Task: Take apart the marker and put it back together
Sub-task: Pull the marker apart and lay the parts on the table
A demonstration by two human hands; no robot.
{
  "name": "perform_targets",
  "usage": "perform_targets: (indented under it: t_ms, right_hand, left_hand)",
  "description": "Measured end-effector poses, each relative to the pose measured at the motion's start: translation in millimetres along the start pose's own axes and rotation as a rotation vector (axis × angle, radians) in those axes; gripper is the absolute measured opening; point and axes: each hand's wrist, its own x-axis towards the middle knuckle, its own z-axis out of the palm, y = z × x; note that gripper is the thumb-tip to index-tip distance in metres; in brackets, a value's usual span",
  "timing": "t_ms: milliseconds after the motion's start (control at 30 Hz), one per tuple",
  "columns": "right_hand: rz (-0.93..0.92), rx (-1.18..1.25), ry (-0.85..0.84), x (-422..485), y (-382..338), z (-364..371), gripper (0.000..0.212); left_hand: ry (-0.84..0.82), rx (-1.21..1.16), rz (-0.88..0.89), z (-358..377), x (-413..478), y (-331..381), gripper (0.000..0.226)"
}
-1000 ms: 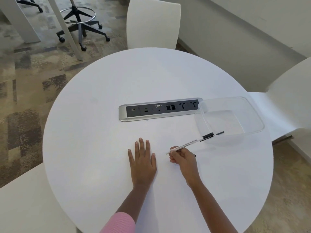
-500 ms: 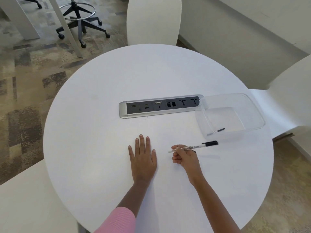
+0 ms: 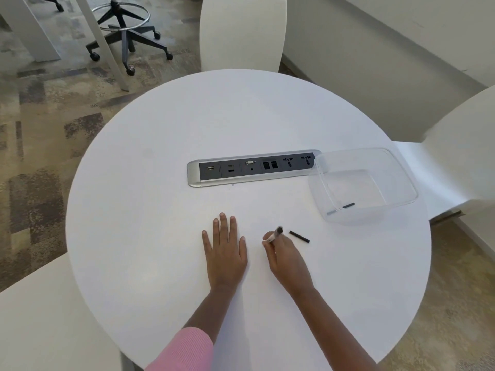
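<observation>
My right hand [image 3: 285,257] grips the thin white marker body [image 3: 276,234], which points up and toward the camera and looks blurred. A short black piece [image 3: 299,236], apparently the marker's cap, lies on the white round table [image 3: 160,183] just right of that hand. Another small black part [image 3: 348,205] rests inside the clear plastic container [image 3: 401,180] at the right. My left hand [image 3: 226,250] lies flat, palm down, fingers spread, holding nothing.
A grey power and data socket strip [image 3: 254,168] is set into the table's middle. White chairs stand at the far side [image 3: 242,33], at the right [image 3: 460,156] and at the near left. A wheeled stool base [image 3: 126,30] stands on the carpet beyond.
The marker swung from lying out toward the container to pointing upward in my right hand. Its black end piece came off and now lies on the table. My left hand stayed put.
</observation>
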Motion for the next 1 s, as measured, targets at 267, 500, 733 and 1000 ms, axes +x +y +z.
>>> perform_targets:
  t_ms: [267,500,733,1000]
  right_hand:
    - [-0.021,0.142,0.244,0,-14,-7,0.009]
    - [0.089,0.397,0.333,9,-21,-31,0.010]
    - [0.094,0.395,0.279,31,-33,-54,0.016]
    - [0.203,0.023,-0.037,26,-12,-44,0.030]
  left_hand:
    - [-0.002,0.011,-0.003,3,0,-1,0.053]
    - [0.008,0.029,0.002,-2,0,1,0.056]
    - [0.001,0.037,0.003,0,0,0,0.053]
    - [0.018,0.013,0.007,-2,0,2,0.055]
